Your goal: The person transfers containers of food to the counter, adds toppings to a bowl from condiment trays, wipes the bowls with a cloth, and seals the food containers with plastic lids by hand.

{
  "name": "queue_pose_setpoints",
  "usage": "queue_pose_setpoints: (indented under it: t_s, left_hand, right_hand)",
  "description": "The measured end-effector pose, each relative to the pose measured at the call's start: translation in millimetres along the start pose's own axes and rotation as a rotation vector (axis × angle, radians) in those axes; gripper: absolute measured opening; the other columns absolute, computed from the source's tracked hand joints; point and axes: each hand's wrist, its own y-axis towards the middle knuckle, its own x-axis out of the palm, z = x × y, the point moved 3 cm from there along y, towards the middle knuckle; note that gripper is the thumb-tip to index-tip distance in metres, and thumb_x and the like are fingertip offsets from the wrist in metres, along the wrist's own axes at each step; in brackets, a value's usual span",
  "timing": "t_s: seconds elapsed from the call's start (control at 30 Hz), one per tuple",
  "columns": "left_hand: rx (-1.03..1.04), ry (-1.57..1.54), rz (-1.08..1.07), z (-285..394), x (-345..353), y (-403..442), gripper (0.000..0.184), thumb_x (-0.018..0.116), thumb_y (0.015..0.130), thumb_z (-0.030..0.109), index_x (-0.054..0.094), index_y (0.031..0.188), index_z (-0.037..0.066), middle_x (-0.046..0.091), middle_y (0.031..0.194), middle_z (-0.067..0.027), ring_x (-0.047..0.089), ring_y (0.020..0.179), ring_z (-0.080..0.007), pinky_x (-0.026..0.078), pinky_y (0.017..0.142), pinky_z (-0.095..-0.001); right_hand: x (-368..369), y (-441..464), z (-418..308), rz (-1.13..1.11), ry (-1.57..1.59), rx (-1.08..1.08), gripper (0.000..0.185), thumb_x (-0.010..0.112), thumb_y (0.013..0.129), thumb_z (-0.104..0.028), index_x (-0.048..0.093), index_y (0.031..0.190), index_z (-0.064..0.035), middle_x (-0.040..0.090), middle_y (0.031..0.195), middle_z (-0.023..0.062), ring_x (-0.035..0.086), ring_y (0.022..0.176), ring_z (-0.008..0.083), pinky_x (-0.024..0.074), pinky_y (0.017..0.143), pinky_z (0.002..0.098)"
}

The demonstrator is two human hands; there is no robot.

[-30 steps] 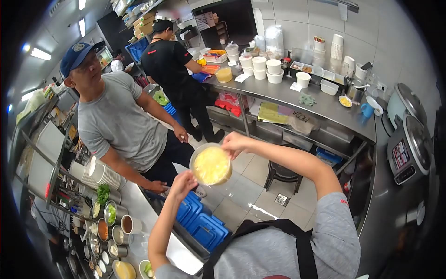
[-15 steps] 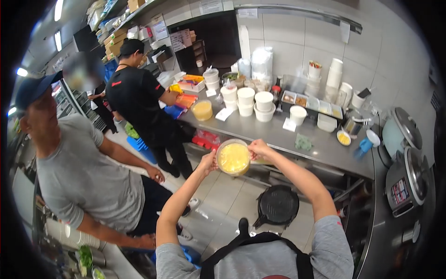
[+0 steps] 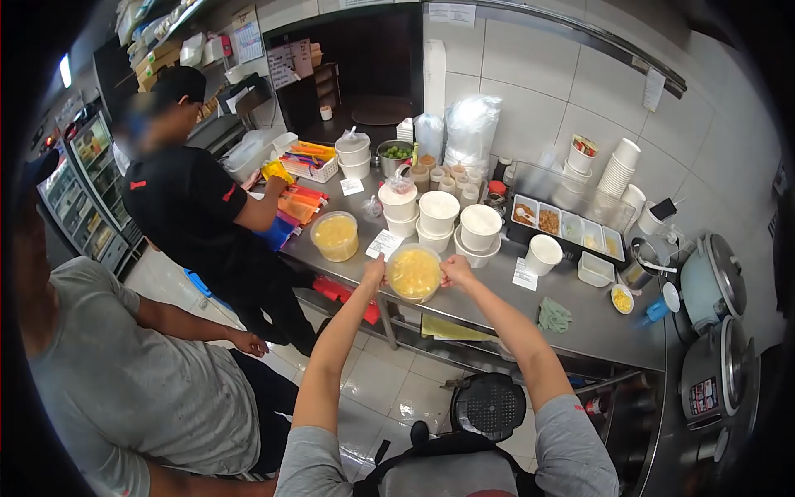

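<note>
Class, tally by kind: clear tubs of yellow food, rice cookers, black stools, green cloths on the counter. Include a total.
Clear tubs of yellow food: 2
Rice cookers: 2
Black stool: 1
Green cloth: 1
Total: 6

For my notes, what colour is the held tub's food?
The food is yellow, clearest in the head view.

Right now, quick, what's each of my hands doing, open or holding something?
Left hand: closed on the left side of the clear tub of yellow soup.
Right hand: closed on that tub's right side.
</note>
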Motion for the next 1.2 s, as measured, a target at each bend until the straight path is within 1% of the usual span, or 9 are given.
queue_pose_setpoints:
  t_s: [0.17, 0.3, 0.4, 0.43, 0.53, 0.57, 0.67, 0.77, 1.2]
  left_hand:
    - [-0.025, 0.018, 0.058, 6.5, 7.9, 14.1, 0.036, 0.043, 0.086, 0.041, 0.051, 0.077, 0.008, 0.043, 0.05, 0.0014, 0.04, 0.038, -0.0109, 0.039, 0.037, -0.0253]
    - [0.007, 0.022, 0.084, 5.1, 0.9, -0.9, 0.034, 0.051, 0.082, 0.039, 0.047, 0.099, 0.009, 0.051, 0.08, -0.0043, 0.05, 0.07, -0.0156, 0.043, 0.057, -0.0322]
    - [0.158, -0.133, 0.17, 0.4, 1.3, -47.1, 0.049, 0.06, 0.076, 0.034, 0.036, 0.115, 0.015, 0.041, 0.112, -0.0071, 0.038, 0.103, -0.0224, 0.035, 0.079, -0.0405]
    - [0.18, -0.287, 0.135, 2.5, 7.0, -82.9, 0.047, 0.059, 0.076, 0.031, 0.038, 0.114, 0.015, 0.043, 0.106, -0.0043, 0.04, 0.098, -0.0187, 0.036, 0.076, -0.0385]
    - [0.225, -0.606, -0.046, -19.1, 27.0, -191.1, 0.025, 0.052, 0.083, 0.022, 0.044, 0.105, 0.015, 0.049, 0.082, 0.0033, 0.05, 0.075, -0.012, 0.044, 0.065, -0.0292]
    - [0.225, -0.668, -0.219, -30.9, 31.5, -229.8, 0.024, 0.053, 0.084, 0.023, 0.045, 0.105, 0.014, 0.053, 0.084, 0.0017, 0.054, 0.079, -0.0134, 0.046, 0.067, -0.0307]
    - [-0.013, -0.702, -0.237, -83.7, 44.7, -332.1, 0.027, 0.053, 0.084, 0.025, 0.048, 0.106, 0.011, 0.056, 0.096, -0.0028, 0.055, 0.093, -0.0161, 0.045, 0.077, -0.0315]
    - [0.012, -0.739, -0.237, -126.4, 40.4, -423.7, 0.025, 0.05, 0.086, 0.024, 0.049, 0.106, 0.011, 0.055, 0.098, -0.0026, 0.054, 0.094, -0.0152, 0.044, 0.078, -0.0306]
    - [0.327, -0.87, 0.443, -238.9, 1.9, -740.5, 0.021, 0.049, 0.086, 0.025, 0.052, 0.101, 0.01, 0.054, 0.096, -0.0016, 0.053, 0.093, -0.0136, 0.042, 0.079, -0.0296]
  right_hand:
    - [-3.0, 29.7, 8.1, 0.012, -0.021, 0.054, 0.014, 0.056, 0.074, -0.013, 0.047, 0.079, -0.0031, 0.054, 0.061, 0.0087, 0.055, 0.046, 0.0163, 0.0506, 0.043, 0.0298]
    - [-10.6, 19.8, 5.3, 0.053, -0.208, -0.005, 0.017, 0.056, 0.076, -0.015, 0.048, 0.086, -0.0036, 0.053, 0.059, 0.0068, 0.055, 0.048, 0.0163, 0.0501, 0.043, 0.0301]
    - [-20.5, 1.2, 11.0, 0.176, -0.208, -0.359, 0.017, 0.056, 0.079, -0.017, 0.049, 0.089, -0.0058, 0.051, 0.058, 0.0034, 0.051, 0.045, 0.0126, 0.0433, 0.04, 0.0262]
    - [-21.2, -7.7, 18.1, 0.203, -0.166, -0.477, 0.015, 0.055, 0.08, -0.017, 0.049, 0.089, -0.0058, 0.05, 0.058, 0.0027, 0.049, 0.044, 0.0117, 0.0412, 0.039, 0.0251]
    - [-13.3, -82.4, 28.1, -0.105, -0.014, -0.351, 0.006, 0.048, 0.084, -0.011, 0.05, 0.082, -0.006, 0.049, 0.056, 0.0006, 0.045, 0.042, 0.0094, 0.032, 0.037, 0.0225]
    - [-7.2, -111.4, 38.1, -0.238, -0.019, -0.306, 0.007, 0.05, 0.084, -0.012, 0.05, 0.08, -0.0065, 0.048, 0.055, 0.0001, 0.046, 0.044, 0.0092, 0.0335, 0.039, 0.0221]
    - [7.6, -187.9, 75.3, -0.61, 0.021, -0.104, 0.008, 0.054, 0.084, -0.014, 0.053, 0.083, -0.0062, 0.053, 0.063, 0.0009, 0.052, 0.053, 0.0086, 0.0428, 0.048, 0.0219]
    - [14.9, -242.9, 109.7, -0.809, -0.128, -0.057, 0.004, 0.054, 0.082, -0.009, 0.054, 0.085, -0.0072, 0.056, 0.069, 0.001, 0.054, 0.061, 0.0088, 0.0453, 0.054, 0.0217]
    - [107.5, -494.0, 118.3, -1.508, -0.322, -0.115, 0.017, 0.047, 0.088, -0.016, 0.055, 0.084, -0.0019, 0.057, 0.072, 0.0045, 0.055, 0.066, 0.0107, 0.0462, 0.064, 0.0238]
